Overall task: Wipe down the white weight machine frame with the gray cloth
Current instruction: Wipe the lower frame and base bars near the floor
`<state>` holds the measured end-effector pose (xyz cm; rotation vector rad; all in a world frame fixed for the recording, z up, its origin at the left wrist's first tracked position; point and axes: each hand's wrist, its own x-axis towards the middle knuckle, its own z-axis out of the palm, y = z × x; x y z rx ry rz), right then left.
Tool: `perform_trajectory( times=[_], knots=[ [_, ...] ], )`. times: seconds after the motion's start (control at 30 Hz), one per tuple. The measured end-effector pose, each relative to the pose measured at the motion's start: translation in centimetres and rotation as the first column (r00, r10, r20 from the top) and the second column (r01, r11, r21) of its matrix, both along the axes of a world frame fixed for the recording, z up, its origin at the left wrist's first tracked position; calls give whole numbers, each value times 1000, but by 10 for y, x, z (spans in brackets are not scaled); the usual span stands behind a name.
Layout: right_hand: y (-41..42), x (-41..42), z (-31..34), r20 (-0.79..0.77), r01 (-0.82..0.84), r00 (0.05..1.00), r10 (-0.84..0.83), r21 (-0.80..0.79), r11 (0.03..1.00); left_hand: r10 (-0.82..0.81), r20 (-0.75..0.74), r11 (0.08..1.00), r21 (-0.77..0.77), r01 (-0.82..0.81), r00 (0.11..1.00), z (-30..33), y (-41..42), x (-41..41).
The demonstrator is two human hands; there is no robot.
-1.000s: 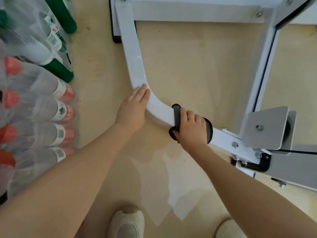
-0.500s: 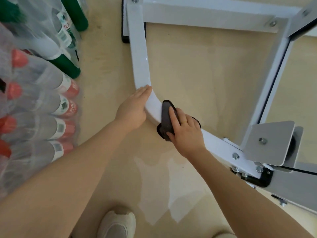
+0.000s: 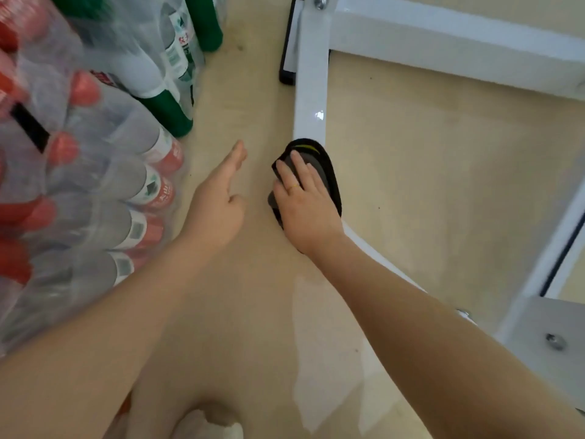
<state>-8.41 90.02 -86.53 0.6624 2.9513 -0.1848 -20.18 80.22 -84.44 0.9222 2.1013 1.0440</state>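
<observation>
Right hand (image 3: 305,204) fingers (image 3: 297,166) lie fairly flat on the gray cloth (image 3: 319,172), pressing it onto the curved white frame bar (image 3: 310,99); thumb side seems to wrap the bar's left edge, hard to confirm. Cloth is draped over the bend of the bar, covering it on both sides. Left hand (image 3: 218,201) is off the frame, fingers straight and released, hovering over the floor (image 3: 411,172) just beside the bar, holding nothing.

Doing it well, my read: keep the palm flat so the cloth hugs top and both edges, slide along the bar toward the black foot cap (image 3: 288,42) and the bolt at the joint (image 3: 320,0); bolts and corners likely need a fingertip dab.

Materials: frame is glossy painted metal, flat-faced, smooth, showing a glare spot. Cloth is soft, thick, dark-edged, with a bit of yellow showing. Floor is pale, smooth. Shrink-wrapped bottle packs (image 3: 95,172) sit left, well clear.
</observation>
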Motion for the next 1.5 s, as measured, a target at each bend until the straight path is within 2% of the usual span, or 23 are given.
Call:
perform_trajectory(
  times=[0.1,0.23,0.33,0.43,0.5,0.67,0.8,0.87,0.97,1.0,1.07,1.17,1.33,1.5],
  knots=[
    [43,-40,2,15,26,1000,-25,-48,998,29,-6,999,-14,-29,1000,-2,-15,-5],
    [73,-45,10,72,-62,995,67,-65,996,28,-23,999,-35,-29,999,2,-25,-4],
    [49,-5,15,-2,-238,971,239,-114,965,5,-38,999,-46,-7,999,3,-20,3],
    [45,23,18,-46,-484,875,483,-140,864,-42,-58,998,-59,39,997,2,-9,9],
    [57,16,18,-34,-531,844,535,-188,826,-56,-61,997,-57,53,997,0,-1,8],
    [97,-34,9,-41,-375,927,372,-115,920,-48,-47,999,-7,48,998,-3,24,7],
    [135,-67,3,-120,-170,980,162,-57,984,-11,-18,999,31,12,1000,-9,39,13],
    [147,-88,5,-53,-62,997,60,-51,997,5,-21,1000,16,-5,1000,-10,44,18],
    [156,-109,11,152,-2,988,10,-50,999,9,52,998,-58,-6,999,-8,50,28],
    [156,-109,12,171,-3,985,14,-63,998,-7,88,996,-85,14,996,-7,54,31],
    [151,-98,8,93,-44,994,50,-69,997,-42,128,991,-118,57,991,-7,62,33],
    [135,-75,-2,-62,-82,995,78,-68,994,-17,145,988,-146,38,989,-9,74,27],
    [153,-101,-3,-60,72,995,-80,-116,991,-8,232,989,-144,42,973,-9,85,17],
    [177,-118,2,-19,269,961,-278,-191,944,67,201,938,-348,7,977,-8,86,16]
  ],
)
